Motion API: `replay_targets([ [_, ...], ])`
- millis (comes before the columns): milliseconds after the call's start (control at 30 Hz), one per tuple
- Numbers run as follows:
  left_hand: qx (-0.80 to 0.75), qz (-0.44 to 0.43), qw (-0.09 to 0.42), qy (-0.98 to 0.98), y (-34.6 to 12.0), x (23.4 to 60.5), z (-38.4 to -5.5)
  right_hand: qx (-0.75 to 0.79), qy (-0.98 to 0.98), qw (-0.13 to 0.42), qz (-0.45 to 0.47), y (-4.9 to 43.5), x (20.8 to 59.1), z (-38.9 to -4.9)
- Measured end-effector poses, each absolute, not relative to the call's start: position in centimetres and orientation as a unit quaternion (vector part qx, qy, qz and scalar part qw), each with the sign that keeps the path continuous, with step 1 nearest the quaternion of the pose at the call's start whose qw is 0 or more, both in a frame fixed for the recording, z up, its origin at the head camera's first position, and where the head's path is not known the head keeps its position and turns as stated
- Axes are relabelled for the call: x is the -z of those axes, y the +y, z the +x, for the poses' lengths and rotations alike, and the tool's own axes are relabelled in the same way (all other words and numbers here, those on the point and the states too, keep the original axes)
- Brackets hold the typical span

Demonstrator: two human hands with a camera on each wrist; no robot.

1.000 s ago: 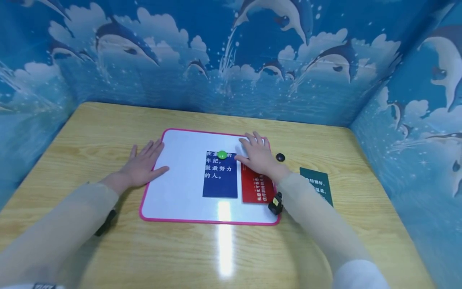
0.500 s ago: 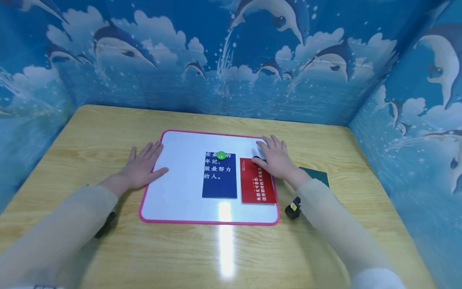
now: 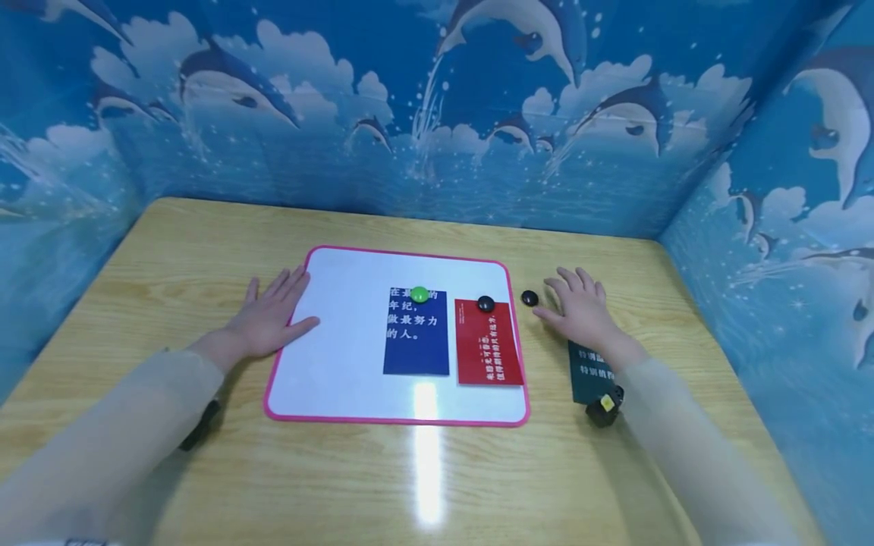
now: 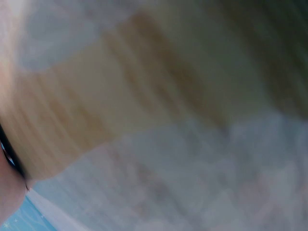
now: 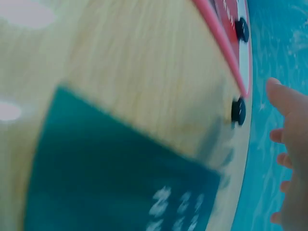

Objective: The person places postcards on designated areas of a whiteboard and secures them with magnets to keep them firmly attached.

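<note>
Fingers, head view: on my left hand (image 3: 265, 318) straight, thumb splayed wide; on my right hand (image 3: 582, 309) apart and slightly bent, thumb out toward the board side.
Left contact: palm and fingertips at the left rim of the whiteboard (image 3: 334, 364), thumb over its white face.
Right position: off the board, over the table (image 3: 328, 485), near the loose black magnet (image 3: 529, 298), which sits just outside the pink rim.
Dark green card (image 3: 584, 383): on the table right of the board, partly hidden by my right hand and wrist.
Blue card (image 3: 416, 355): on the board, green magnet (image 3: 419, 294) at its top edge.
Red card (image 3: 478, 353): right of blue, black magnet (image 3: 485, 304) at its top edge, lower right corner over the rim.
Left wrist view: heavy blur, pale and tan patches; can't tell finger state there.
Right wrist view: my thumb and fingertips apart at the right side; loose black magnet beyond the board corner, clear of my thumb; dark green card fills the lower part, flat on wood.
</note>
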State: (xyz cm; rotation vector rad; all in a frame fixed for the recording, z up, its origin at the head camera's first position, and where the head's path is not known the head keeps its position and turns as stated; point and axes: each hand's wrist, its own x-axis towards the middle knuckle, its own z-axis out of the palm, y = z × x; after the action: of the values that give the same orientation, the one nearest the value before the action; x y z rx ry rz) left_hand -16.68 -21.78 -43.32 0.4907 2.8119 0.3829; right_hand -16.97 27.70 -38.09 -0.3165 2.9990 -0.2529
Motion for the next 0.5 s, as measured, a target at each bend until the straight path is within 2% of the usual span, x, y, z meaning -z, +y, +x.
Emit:
replay_targets([
  [500, -0.124, 0.164, 0.132, 0.970, -21.7, 43.3, -16.7, 0.086, 0.989, 0.088, -0.078, 33.3, 39.1, -13.5],
])
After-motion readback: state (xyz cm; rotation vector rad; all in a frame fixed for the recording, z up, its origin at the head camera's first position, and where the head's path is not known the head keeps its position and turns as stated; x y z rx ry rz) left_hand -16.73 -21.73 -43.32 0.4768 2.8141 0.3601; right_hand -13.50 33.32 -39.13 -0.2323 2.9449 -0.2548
